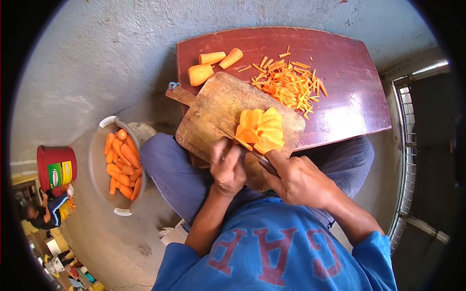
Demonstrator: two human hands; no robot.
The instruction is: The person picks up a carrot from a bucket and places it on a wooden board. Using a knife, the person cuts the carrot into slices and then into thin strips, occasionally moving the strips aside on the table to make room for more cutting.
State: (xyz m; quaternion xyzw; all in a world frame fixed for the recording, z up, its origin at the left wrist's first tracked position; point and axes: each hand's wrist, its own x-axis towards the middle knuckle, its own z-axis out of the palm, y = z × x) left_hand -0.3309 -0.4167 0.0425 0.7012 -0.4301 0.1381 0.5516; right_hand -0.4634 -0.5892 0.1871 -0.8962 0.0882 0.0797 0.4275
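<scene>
Hands are working close together but not clasped: the right hand [306,182] is gripping the handle of a knife [268,165], while the left hand [228,169] is curling its fingers near the blade, probably to steady or guide the cut (whether it is pinching anything, the view is not showing). Carrot slices [262,128] are lying overlapped on the cutting board [204,116] just beyond the knife, seemingly stacked so that one stroke can pass through several. The board is bridging the near edge of the desk [347,72] and the person's lap, apparently to bring the cutting surface within easy reach. Cut strips [289,85] are sitting heaped beyond it and thick chunks [200,74] are resting by its far left corner, both leaving it room. Whole carrots [128,155] are waiting in a basin [99,165] on the floor, left of the person.
</scene>
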